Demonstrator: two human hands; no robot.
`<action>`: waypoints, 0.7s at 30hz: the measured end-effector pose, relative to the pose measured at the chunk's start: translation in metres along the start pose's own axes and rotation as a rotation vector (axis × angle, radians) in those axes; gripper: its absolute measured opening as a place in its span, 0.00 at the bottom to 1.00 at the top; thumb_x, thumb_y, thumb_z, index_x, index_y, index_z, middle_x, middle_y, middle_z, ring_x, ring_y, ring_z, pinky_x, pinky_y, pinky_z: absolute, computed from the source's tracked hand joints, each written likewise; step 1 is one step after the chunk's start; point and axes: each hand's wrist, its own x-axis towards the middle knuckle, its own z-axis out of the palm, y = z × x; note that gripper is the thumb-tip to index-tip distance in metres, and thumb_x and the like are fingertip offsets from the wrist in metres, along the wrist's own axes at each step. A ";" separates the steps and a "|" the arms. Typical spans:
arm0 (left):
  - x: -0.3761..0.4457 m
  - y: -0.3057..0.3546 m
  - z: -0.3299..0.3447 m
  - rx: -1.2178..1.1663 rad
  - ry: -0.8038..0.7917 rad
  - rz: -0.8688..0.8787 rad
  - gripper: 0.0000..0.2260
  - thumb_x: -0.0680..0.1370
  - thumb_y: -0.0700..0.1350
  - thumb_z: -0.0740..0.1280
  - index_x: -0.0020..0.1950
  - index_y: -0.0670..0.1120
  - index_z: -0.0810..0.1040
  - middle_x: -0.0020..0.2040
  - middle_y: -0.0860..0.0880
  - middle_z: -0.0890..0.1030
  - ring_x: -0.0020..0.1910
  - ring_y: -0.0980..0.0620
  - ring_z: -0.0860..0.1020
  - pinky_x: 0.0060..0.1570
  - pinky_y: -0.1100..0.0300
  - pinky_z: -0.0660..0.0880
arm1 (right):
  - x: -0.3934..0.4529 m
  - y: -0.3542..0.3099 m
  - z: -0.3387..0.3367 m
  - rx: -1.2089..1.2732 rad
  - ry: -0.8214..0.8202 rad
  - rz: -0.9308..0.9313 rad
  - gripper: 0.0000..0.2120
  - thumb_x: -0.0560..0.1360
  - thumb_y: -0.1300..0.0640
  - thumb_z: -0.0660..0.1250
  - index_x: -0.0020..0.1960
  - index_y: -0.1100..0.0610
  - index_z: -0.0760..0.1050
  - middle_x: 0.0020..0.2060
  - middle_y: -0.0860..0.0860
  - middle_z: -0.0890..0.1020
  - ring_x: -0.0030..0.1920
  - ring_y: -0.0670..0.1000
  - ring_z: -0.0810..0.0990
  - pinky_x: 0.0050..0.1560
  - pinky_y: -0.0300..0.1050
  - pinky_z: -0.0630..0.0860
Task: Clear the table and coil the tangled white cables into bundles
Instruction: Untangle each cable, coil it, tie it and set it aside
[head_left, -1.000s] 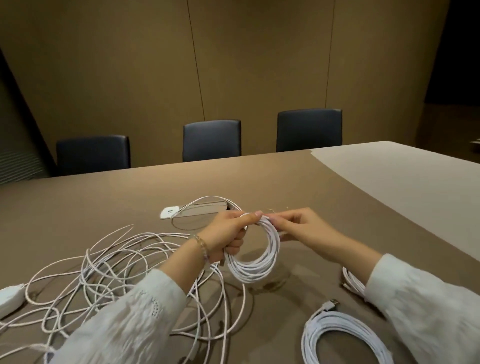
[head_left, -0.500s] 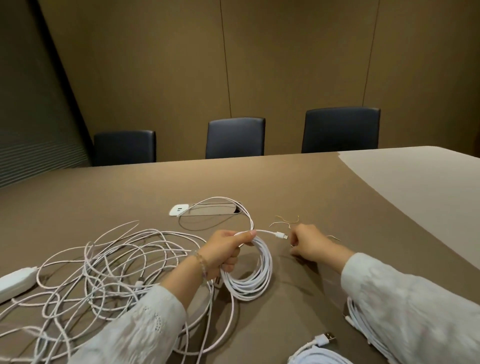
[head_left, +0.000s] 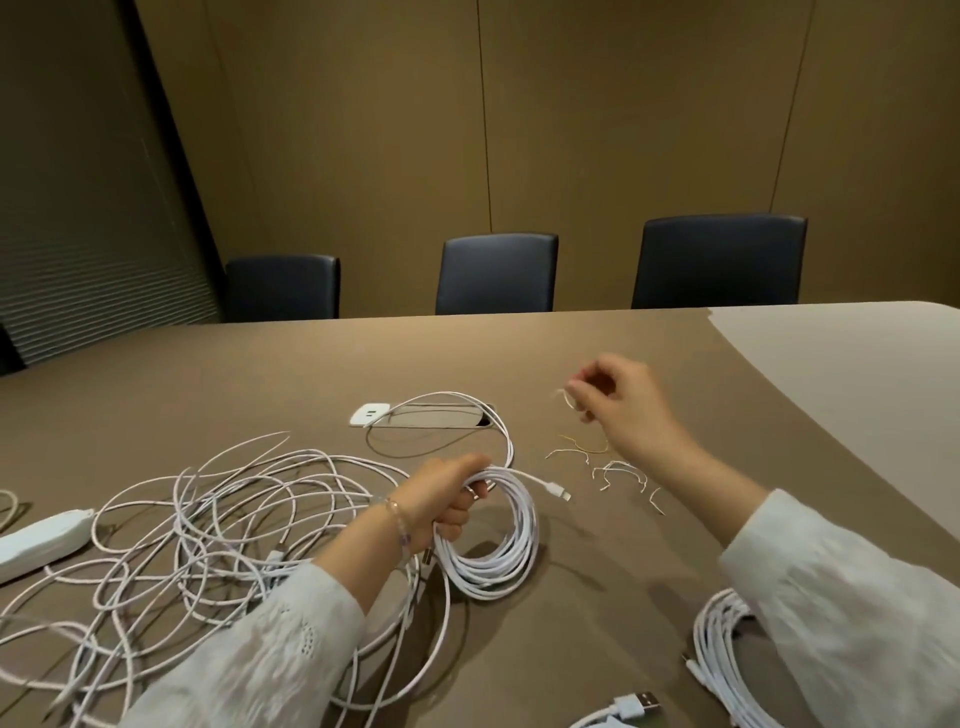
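My left hand (head_left: 447, 496) grips a coiled white cable bundle (head_left: 493, 551) at its top, the loop hanging onto the brown table (head_left: 597, 597), its connector end (head_left: 558, 491) sticking out to the right. My right hand (head_left: 621, 410) is raised above the table and pinches a thin twist tie (head_left: 563, 397). Several more twist ties (head_left: 602, 465) lie scattered below it. A tangle of loose white cables (head_left: 208, 530) spreads over the table to the left.
A white power strip (head_left: 41, 538) lies at the far left. A white adapter (head_left: 370, 414) sits by a table cable hatch (head_left: 436, 415). Finished coils (head_left: 722, 660) and a USB plug (head_left: 636, 704) lie bottom right. Three dark chairs (head_left: 496, 273) line the far edge.
My right hand has let go of the coil, reached to the twist ties and lifted one off the table. My left hand has kept the coil and lowered it slightly.
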 end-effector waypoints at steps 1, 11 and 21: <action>0.000 0.000 0.000 0.002 0.013 0.000 0.17 0.81 0.53 0.60 0.36 0.45 0.70 0.24 0.53 0.58 0.19 0.57 0.55 0.18 0.68 0.53 | -0.001 -0.013 -0.003 0.051 0.000 -0.026 0.11 0.75 0.63 0.68 0.37 0.52 0.73 0.30 0.51 0.78 0.30 0.49 0.77 0.34 0.42 0.76; -0.005 -0.002 0.002 -0.045 0.081 0.052 0.18 0.81 0.56 0.61 0.36 0.46 0.68 0.23 0.53 0.59 0.19 0.57 0.56 0.19 0.67 0.53 | -0.044 -0.024 0.035 0.108 -0.357 0.205 0.07 0.75 0.65 0.68 0.39 0.61 0.75 0.29 0.56 0.79 0.26 0.47 0.77 0.34 0.41 0.79; -0.016 -0.002 0.017 0.050 0.166 0.154 0.19 0.81 0.56 0.61 0.39 0.42 0.73 0.25 0.50 0.61 0.20 0.55 0.58 0.21 0.67 0.56 | -0.046 -0.011 0.069 0.111 -0.063 0.219 0.09 0.75 0.65 0.68 0.37 0.57 0.74 0.27 0.54 0.80 0.28 0.51 0.82 0.37 0.46 0.82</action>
